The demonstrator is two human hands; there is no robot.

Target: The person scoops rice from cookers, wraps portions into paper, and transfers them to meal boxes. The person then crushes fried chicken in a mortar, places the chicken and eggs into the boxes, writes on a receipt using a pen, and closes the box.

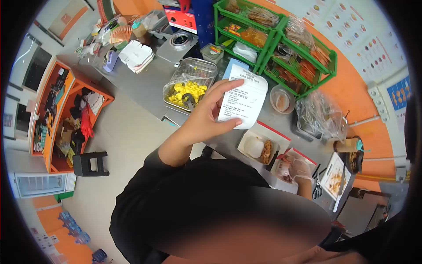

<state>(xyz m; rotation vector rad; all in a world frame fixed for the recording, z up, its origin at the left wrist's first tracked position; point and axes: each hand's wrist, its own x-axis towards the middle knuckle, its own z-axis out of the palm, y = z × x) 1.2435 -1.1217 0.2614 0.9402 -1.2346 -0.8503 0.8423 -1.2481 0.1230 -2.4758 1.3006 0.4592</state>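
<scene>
My left hand (200,119) is raised above the steel counter, thumb and fingers pinching a printed paper receipt (243,105). Below it lies an open paper box (283,141) with a mound of white rice (254,147) and a piece of fried chicken (266,152). My right hand (300,170), in a clear plastic glove, is at a second open box (281,183) with food in it. Its fingers are hard to make out through the glove, so whether they grip anything is unclear. Black-handled scissors (317,189) lie just right of that box.
A metal tray (169,102) of yellow scrambled egg sits on the counter (145,94). Green racks (263,66) with packets stand at the back. On the right are a white cutting board (327,181) with a knife, and a plastic bag (323,114). A black stool (90,163) stands left.
</scene>
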